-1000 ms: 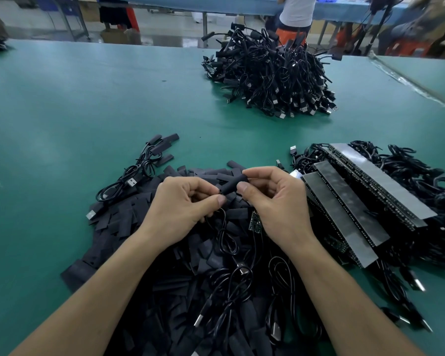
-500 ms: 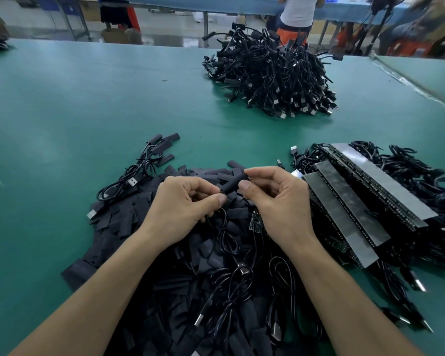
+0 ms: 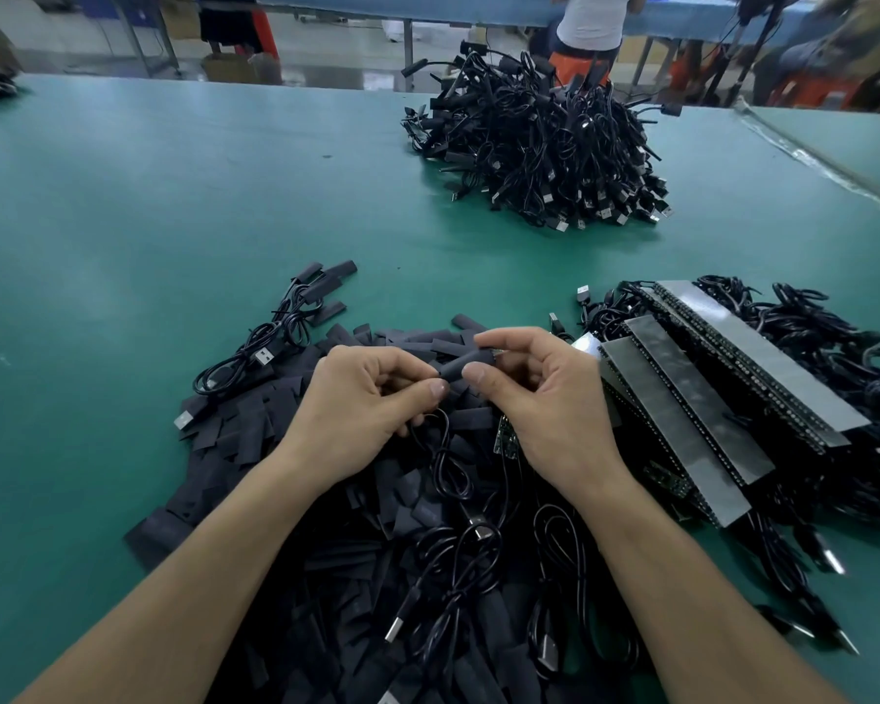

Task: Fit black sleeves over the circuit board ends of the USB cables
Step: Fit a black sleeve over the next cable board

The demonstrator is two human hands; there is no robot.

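Fingers [image 3: 402, 359] of my left hand [image 3: 362, 409] and right hand [image 3: 544, 403] pinch one sleeve [image 3: 466, 362]. Sleeved cables [image 3: 534, 144]: 1 o'clock. Bare boards [image 3: 682, 393] left to do: 3 o'clock.

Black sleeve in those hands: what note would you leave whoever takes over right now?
Left grip: pinches the left end of the short black tube sleeve.
Right grip: pinches its right end.
Its thin black USB cable hangs below; how far the board is in, cannot tell.
Flat black spare sleeves lie heaped under the hands; grey-taped strips of bare boards at right.
Done, apparently: the far black cable heap.
Left: seat this sleeve, then the strips.
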